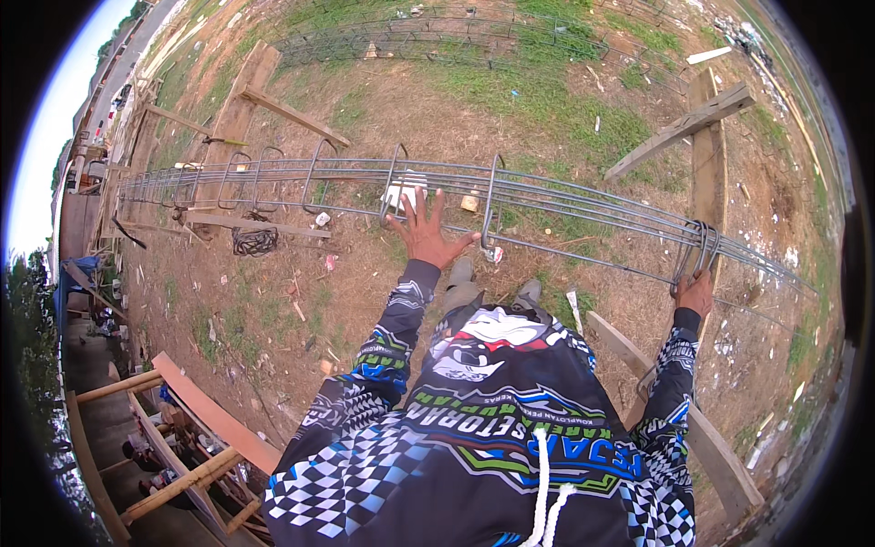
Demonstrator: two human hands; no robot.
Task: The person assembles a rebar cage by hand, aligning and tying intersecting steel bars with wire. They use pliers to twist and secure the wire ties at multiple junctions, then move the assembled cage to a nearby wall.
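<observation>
Long steel reinforcing bars point(583, 198) run across in front of me, with rectangular wire stirrups spaced along them to the left. My left hand point(428, 234) is spread flat with fingers apart, at the lower bar between two stirrups; one of them, a stirrup point(490, 202), stands just right of it. Whether the palm touches the bar is unclear. Over on the right, my right hand point(695, 292) has its fingers closed round the lower end of several bunched stirrups point(704, 239), which hang around the bars beside a wooden post.
A timber support point(706, 173) carries the bars at right, its crosspiece point(679, 132) jutting left. Another wooden stand point(239, 105) is at far left. Coiled wire point(253, 241) hangs below a plank. More rebar cages point(437, 41) lie behind. A wooden frame point(205, 456) stands lower left.
</observation>
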